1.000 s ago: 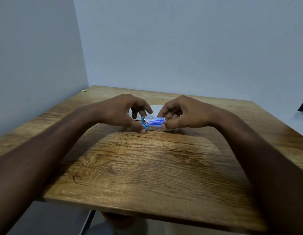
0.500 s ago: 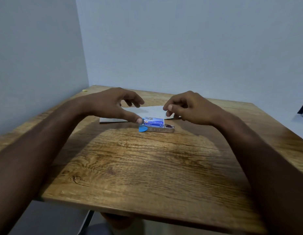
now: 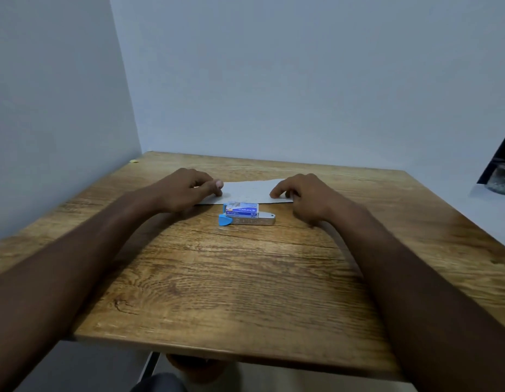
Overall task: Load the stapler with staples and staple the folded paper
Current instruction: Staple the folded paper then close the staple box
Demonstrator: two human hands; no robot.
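A white folded paper (image 3: 247, 193) lies flat across the far middle of the wooden table (image 3: 240, 281). My left hand (image 3: 186, 190) is curled on the paper's left end, thumb on top of the sheet. At the paper's right end my right hand (image 3: 305, 196) has its fingertips on the sheet. Just in front of the paper lies a silver stapler (image 3: 250, 221) with a blue tip at its left. A small blue and white staple box (image 3: 242, 209) sits against the stapler's far side. Neither hand touches the stapler or the box.
Grey walls close in the table on the left and at the back. A tiny yellow scrap (image 3: 134, 161) lies at the far left corner. A dark object (image 3: 499, 174) stands past the table's right edge. My knee shows under the near edge.
Both hands have let go of the staple box and stapler and moved apart and farther back, onto the two ends of the paper. The box and stapler stay in place.
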